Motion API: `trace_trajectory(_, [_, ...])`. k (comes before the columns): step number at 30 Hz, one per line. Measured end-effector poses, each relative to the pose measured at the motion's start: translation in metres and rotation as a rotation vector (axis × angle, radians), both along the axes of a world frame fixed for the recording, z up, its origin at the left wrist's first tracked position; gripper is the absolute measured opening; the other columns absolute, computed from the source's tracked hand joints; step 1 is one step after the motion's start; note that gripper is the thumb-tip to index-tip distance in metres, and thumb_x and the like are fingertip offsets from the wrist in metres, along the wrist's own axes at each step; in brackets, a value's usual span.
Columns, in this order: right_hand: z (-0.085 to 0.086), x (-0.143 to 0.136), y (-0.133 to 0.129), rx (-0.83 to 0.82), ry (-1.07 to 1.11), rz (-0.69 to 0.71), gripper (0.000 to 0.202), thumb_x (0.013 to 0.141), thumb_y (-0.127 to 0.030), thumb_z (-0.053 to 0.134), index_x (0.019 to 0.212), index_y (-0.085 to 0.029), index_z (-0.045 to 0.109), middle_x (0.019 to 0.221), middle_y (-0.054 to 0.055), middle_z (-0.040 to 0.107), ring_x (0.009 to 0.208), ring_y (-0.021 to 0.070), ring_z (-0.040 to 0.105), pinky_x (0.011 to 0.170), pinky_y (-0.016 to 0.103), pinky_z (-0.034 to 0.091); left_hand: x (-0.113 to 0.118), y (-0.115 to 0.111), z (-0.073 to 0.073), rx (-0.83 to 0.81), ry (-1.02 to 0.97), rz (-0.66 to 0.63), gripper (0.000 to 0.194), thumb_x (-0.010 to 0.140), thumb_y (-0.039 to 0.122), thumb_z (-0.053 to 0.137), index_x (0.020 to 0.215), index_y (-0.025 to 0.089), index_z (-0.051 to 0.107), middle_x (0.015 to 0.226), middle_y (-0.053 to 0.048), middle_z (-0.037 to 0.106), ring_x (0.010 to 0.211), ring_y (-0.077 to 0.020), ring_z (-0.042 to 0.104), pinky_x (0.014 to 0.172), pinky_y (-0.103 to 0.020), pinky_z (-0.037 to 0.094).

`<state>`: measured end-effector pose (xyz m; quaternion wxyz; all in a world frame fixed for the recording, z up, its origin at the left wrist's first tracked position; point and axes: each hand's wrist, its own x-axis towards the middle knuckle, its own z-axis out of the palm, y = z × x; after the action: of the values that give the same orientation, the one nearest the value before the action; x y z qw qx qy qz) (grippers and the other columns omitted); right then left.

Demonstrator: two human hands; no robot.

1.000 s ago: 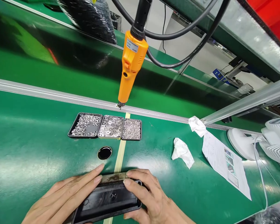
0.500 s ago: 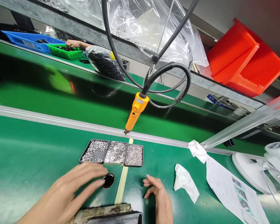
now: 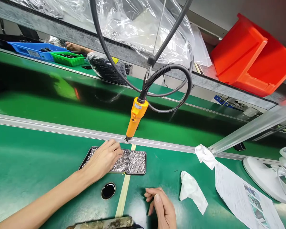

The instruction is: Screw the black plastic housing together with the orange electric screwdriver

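- Green bench top (image 3: 166,178), glossy under the lights, runs up to a metal rail, with an orange power driver (image 3: 134,118) hanging point-down above it.
- Three shallow trays sit side by side near that rail; from where I stand, the left hand (image 3: 106,157) is over the middle tray (image 3: 128,159), its wrist and back covering part of the left tray (image 3: 85,158).
- That hand's fingers curl downward among flat silvery rings, tips hidden; how far apart they are, or whether they pinch a ring, I cannot tell.
- I'd judge this calls for a light fingertip touch: slide one ring aside before lifting, since thin flat pieces tend to stick together.
- Keep the wrist high, I'd say, so the forearm doesn't drag small pieces out of the left tray or tip it.
- Lift straight up, clear of the right tray (image 3: 146,163) and its tiny parts, which would be tedious to sort if mixed.
- The right hand (image 3: 162,206) is half open, nothing visible in it, near a worn block (image 3: 109,223) at the bottom edge of view; it is well placed to steady that block.
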<state>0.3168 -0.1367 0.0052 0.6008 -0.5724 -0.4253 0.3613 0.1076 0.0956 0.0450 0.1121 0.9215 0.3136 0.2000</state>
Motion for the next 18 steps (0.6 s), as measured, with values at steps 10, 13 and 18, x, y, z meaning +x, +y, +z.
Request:
trace_trajectory(10, [0.009, -0.001, 0.000, -0.039, -0.051, 0.021, 0.040, 0.110, -0.052, 0.054, 0.112, -0.022, 0.080, 0.094, 0.009, 0.070, 0.081, 0.0185, 0.064, 0.061, 0.024, 0.049, -0.016, -0.003, 0.001, -0.299, -0.168, 0.100, 0.038, 0.108, 0.046, 0.048, 0.097, 0.023, 0.076, 0.101, -0.004, 0.074, 0.102, -0.0265, 0.058, 0.093, -0.042, 0.045])
trace_trajectory(13, [0.007, 0.001, 0.000, -0.043, -0.069, 0.042, 0.039, 0.111, -0.050, 0.053, 0.113, -0.022, 0.079, 0.095, 0.008, 0.070, 0.082, 0.0180, 0.064, 0.062, 0.023, 0.049, -0.020, -0.010, 0.013, -0.382, -0.216, 0.127, 0.040, 0.106, 0.052, 0.051, 0.096, 0.025, 0.077, 0.098, -0.003, 0.075, 0.096, -0.0245, 0.062, 0.085, -0.038, 0.050])
trace_trajectory(18, [0.013, 0.004, -0.001, -0.055, -0.129, 0.079, 0.037, 0.112, -0.047, 0.050, 0.115, -0.023, 0.078, 0.095, 0.007, 0.070, 0.077, 0.0161, 0.062, 0.062, 0.024, 0.047, -0.037, -0.070, 0.051, -0.448, -0.324, 0.041, 0.030, 0.105, 0.049, 0.059, 0.089, 0.029, 0.075, 0.100, 0.002, 0.074, 0.094, -0.0185, 0.068, 0.082, -0.031, 0.056])
